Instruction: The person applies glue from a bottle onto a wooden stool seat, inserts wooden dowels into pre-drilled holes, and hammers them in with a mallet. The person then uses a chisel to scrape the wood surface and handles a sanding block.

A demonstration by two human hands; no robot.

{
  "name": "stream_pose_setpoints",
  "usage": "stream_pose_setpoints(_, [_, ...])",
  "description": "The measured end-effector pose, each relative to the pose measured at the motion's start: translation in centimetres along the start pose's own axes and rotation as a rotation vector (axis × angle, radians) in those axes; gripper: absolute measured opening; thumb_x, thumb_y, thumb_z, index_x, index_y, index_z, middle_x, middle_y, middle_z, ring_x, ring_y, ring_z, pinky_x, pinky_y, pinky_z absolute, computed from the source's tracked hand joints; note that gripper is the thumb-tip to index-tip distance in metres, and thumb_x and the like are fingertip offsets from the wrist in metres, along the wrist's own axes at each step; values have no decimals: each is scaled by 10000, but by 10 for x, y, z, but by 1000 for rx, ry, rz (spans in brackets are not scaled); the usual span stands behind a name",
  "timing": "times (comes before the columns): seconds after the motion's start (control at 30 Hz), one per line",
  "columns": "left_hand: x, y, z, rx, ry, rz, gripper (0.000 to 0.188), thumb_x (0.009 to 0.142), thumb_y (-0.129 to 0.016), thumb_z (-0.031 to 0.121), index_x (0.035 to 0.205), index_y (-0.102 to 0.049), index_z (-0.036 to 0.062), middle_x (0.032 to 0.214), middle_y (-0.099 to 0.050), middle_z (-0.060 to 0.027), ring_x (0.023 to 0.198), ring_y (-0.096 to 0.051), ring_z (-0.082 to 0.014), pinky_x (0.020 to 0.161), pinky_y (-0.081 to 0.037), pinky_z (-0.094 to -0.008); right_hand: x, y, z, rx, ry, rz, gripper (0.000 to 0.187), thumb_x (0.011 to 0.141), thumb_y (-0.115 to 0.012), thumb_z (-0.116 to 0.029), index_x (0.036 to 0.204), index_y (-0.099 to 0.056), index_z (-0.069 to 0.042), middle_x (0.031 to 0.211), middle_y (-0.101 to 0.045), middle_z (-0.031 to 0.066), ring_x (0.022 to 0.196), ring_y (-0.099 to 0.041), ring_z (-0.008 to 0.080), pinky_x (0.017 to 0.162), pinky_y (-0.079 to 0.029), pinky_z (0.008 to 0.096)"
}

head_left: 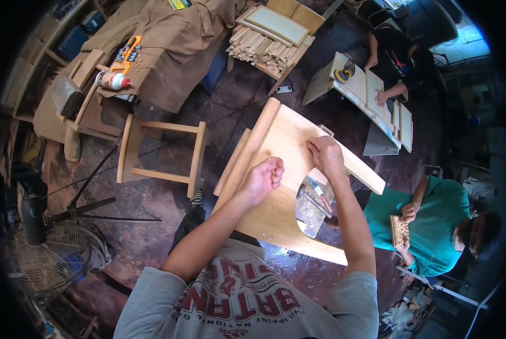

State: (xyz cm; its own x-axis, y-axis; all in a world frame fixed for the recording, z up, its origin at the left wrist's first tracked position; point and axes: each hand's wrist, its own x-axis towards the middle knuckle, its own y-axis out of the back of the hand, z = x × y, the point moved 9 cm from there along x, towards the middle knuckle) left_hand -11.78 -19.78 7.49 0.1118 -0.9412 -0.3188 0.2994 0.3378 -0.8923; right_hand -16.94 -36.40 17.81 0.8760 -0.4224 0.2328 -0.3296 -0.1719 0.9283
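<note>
A pale wooden panel (289,135) lies in front of me, with a thick rounded rail (253,152) along its left edge and a curved cut-out at its right. Over its middle is my left hand (262,179), palm up with fingers curled closed. Farther up the panel my right hand (325,153) is closed in a pinch, fingertips close to the wood. Whatever either hand holds, if anything, is too small or hidden to name. Through the cut-out show a few hand tools (316,199) with long handles, beside my right forearm.
Left of the panel stands a small wooden frame (165,175). A glue bottle (113,81) and an orange bit set (127,55) lie on a cloth-covered bench. A fan (49,257) is at lower left. Wood strips (264,52) fill a stand. Two people work at the right.
</note>
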Motion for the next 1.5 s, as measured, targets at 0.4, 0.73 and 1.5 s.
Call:
stream_pose_setpoints(0.4, [-3,1,-3,-30,12,8,127,985,-499,211,1032,-564,113,834,-484,13,714,-445,-106,663,-374,-260,-11,-2,-9,-105,98,94,63,830,-707,-70,890,-713,-54,837,-696,120,864,-691,317,731,-574,444])
stream_pose_setpoints(0.73, [-30,4,3,-304,58,126,310,970,-505,196,1219,-582,28,1246,-661,-144,1209,-630,-288,1044,-505,-413,-72,50,-105,188,-154,171,245,834,-760,-48,1077,-777,-26,959,-744,142,812,-704,308,737,-564,401])
stream_pose_setpoints(1.5, [-121,16,-13,368,284,-22,224,943,-450,149,1132,-548,83,788,-471,14,618,-355,-72,581,-311,-232,-286,0,-190,284,-785,343,175,931,-687,-34,1066,-784,22,969,-784,184,846,-770,279,783,-592,353])
